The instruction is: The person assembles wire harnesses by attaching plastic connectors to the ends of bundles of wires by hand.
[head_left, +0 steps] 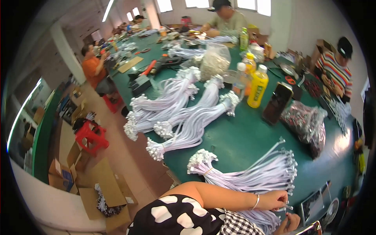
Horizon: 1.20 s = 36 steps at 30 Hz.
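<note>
My left hand [273,200], a bangle at its wrist, reaches across from the lower left. Its fingers are pinched together on the end of a thin white cable [288,207] with a small connector. Just below it, at the lower edge, my right hand [289,224] has its fingers curled; what they hold, if anything, is too small to make out. Beyond my left forearm lies a tied bundle of white cables [244,176], connectors gathered at its left and ends fanned to the right. More white cables [262,220] lie under my forearm, partly hidden by it.
Several cable bundles [172,98] lie further back on the green table [231,137]. Beyond them stand a bag of white connectors [214,62], a yellow bottle [257,87] and a propped phone [277,103]. A bag of small parts [305,123] sits right. Co-workers sit around; red stools [91,136] stand left.
</note>
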Each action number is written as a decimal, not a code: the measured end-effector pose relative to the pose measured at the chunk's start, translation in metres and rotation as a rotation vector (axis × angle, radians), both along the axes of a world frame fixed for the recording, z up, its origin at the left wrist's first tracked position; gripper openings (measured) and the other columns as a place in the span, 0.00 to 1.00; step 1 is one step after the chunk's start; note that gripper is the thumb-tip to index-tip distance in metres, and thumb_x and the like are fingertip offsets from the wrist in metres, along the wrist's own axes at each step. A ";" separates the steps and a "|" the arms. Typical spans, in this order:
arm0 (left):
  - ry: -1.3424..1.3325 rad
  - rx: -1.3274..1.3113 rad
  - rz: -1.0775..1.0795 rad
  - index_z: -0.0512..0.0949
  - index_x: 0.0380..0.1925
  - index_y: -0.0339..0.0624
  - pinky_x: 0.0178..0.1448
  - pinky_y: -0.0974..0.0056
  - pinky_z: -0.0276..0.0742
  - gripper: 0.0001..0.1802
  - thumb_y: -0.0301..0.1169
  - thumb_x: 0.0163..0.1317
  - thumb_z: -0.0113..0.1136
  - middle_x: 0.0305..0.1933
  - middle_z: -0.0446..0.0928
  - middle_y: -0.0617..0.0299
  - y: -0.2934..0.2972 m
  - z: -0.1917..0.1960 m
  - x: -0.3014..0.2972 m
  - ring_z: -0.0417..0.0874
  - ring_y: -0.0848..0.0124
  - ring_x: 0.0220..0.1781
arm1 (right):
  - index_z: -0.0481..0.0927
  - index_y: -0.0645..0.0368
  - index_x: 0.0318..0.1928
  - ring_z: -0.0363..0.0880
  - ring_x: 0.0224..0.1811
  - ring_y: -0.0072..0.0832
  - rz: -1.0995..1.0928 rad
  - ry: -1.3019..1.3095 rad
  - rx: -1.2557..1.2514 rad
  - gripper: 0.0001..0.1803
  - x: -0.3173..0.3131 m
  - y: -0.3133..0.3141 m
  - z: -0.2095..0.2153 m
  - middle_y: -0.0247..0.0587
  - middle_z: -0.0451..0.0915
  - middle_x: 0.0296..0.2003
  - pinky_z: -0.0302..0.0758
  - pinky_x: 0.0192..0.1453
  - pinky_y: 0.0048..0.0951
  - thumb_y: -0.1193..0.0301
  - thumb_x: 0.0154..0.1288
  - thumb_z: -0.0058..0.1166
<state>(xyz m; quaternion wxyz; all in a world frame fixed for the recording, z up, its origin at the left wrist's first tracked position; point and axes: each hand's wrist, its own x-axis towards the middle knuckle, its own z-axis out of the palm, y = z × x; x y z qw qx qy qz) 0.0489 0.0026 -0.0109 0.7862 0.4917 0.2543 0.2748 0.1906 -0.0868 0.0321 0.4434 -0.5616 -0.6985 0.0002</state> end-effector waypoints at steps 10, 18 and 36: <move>0.094 -0.127 0.019 0.75 0.41 0.39 0.30 0.77 0.68 0.11 0.33 0.63 0.57 0.28 0.74 0.69 0.007 0.005 -0.022 0.73 0.83 0.27 | 0.79 0.62 0.35 0.78 0.35 0.33 0.014 0.303 0.029 0.11 0.011 0.028 0.003 0.44 0.78 0.33 0.73 0.39 0.26 0.87 0.51 0.56; 0.076 -0.208 0.075 0.74 0.37 0.39 0.31 0.76 0.70 0.06 0.27 0.62 0.56 0.30 0.75 0.65 0.004 0.015 -0.019 0.74 0.80 0.27 | 0.79 0.61 0.36 0.79 0.32 0.30 0.126 0.233 0.041 0.13 0.007 0.019 -0.004 0.42 0.79 0.35 0.75 0.32 0.24 0.87 0.49 0.56; -0.013 -0.249 0.017 0.73 0.37 0.38 0.39 0.75 0.73 0.05 0.25 0.62 0.56 0.33 0.74 0.67 0.005 0.010 -0.021 0.74 0.81 0.34 | 0.79 0.58 0.36 0.77 0.32 0.31 0.053 0.112 -0.101 0.12 0.008 0.029 -0.014 0.36 0.78 0.32 0.72 0.34 0.27 0.81 0.47 0.59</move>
